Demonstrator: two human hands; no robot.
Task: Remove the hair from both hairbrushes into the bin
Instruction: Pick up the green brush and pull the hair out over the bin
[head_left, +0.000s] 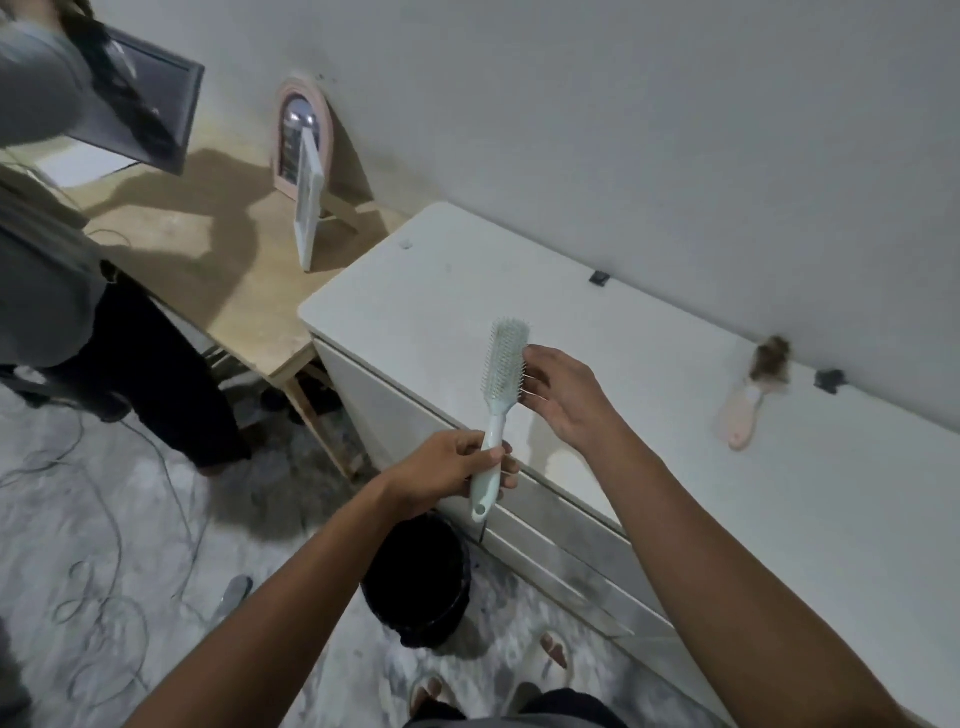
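Observation:
My left hand grips the handle of a pale green hairbrush, held upright over the front edge of the white dresser. My right hand is at the right side of the brush head, fingers spread and touching the bristles; I see no hair clump in it. A pink hairbrush lies on the dresser near the wall, a brown wad of hair on its head. The black bin stands on the floor below the green brush.
A wooden table with a pink arched mirror and a white frame stands left of the dresser. Another person stands at the left. Cables trail over the grey floor. My sandalled feet are beside the bin.

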